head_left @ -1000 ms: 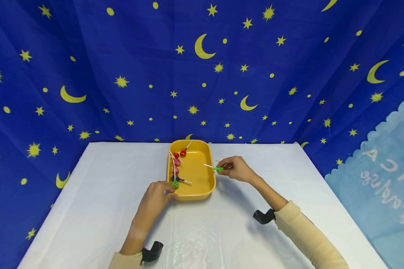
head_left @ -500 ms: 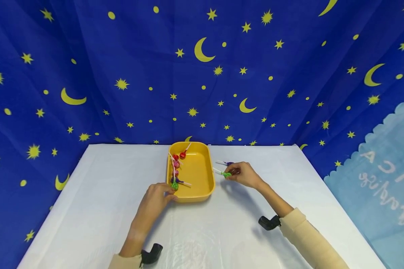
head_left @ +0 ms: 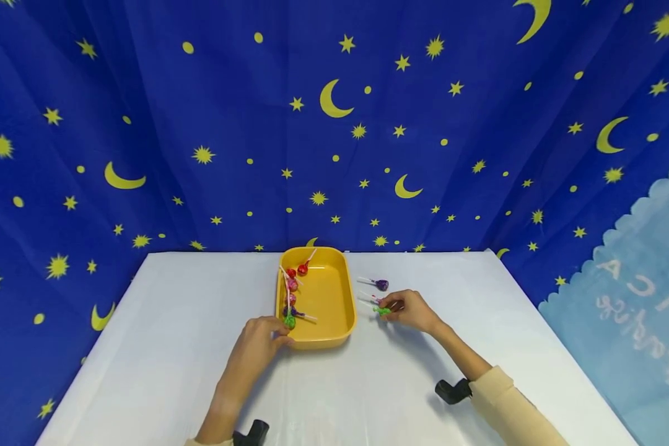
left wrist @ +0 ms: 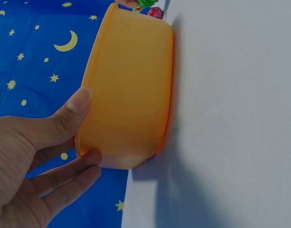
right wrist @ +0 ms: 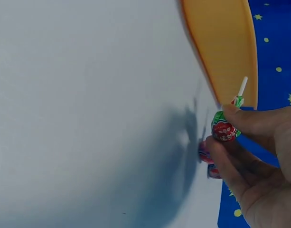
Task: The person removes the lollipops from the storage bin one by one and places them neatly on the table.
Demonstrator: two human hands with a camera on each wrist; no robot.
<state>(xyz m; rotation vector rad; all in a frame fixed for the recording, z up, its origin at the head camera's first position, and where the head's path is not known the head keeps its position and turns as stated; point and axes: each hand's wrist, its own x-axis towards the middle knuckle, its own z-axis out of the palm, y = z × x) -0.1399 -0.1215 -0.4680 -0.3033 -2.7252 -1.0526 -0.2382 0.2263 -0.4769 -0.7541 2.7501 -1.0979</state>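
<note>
My left hand (head_left: 256, 344) grips the near left corner of a yellow plastic tray (head_left: 326, 303); in the left wrist view the thumb lies on its wall at the rim. My right hand (head_left: 414, 310) pinches a green-wrapped lollipop (right wrist: 224, 127) by its head, right of the tray, stick pointing toward the tray. Beyond it a purple lollipop (head_left: 381, 285) lies on the table, and a pink lollipop (right wrist: 205, 153) is partly hidden by the fingers. Along the tray's left side are several lollipops, including a red one (head_left: 303, 269), a pink one and a green one (head_left: 290, 322).
A white-covered table (head_left: 201, 291) bears everything. Behind it hangs a blue curtain (head_left: 228, 124) with yellow moons and stars. A light blue panel (head_left: 647, 297) with lettering is at the right. A black camera mount (head_left: 453, 391) sits on the right wrist.
My right hand has carried the green lollipop rightward from the tray's edge and down toward the table, uncovering the purple and pink lollipops there. The left hand stays on the tray.
</note>
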